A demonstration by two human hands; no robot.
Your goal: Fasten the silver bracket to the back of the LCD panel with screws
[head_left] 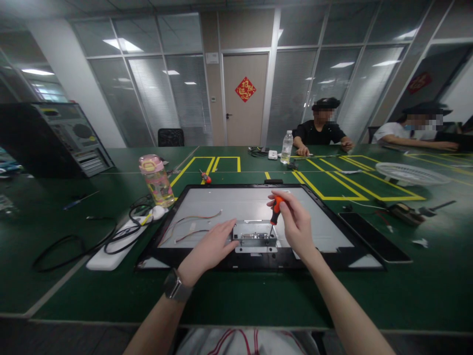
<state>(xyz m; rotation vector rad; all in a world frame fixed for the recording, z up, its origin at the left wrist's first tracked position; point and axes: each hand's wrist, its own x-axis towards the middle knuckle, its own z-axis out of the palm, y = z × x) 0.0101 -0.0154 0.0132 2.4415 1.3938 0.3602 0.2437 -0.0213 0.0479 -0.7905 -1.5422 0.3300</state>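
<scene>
An orange-and-black screwdriver [275,209] stands nearly upright in my right hand [296,224], its fingers closed round the handle. Its tip meets the right end of a metal bracket [254,236]. At the bracket's left end is my left hand [212,246], with fingers along one side and the thumb at the near corner, holding it. The bracket sits on the grey back of a flat display panel [207,202] with a black frame, lying on the green table. Thin wires [195,217] with small plugs lie on the panel, left of the bracket.
Left of the panel are a pink-lidded bottle [157,182], a white power strip [114,249] with black cable and a computer case [55,138]. A black phone-like slab [373,236] lies right. A second screwdriver [206,177] and water bottle [287,148] stand beyond. Two people sit across.
</scene>
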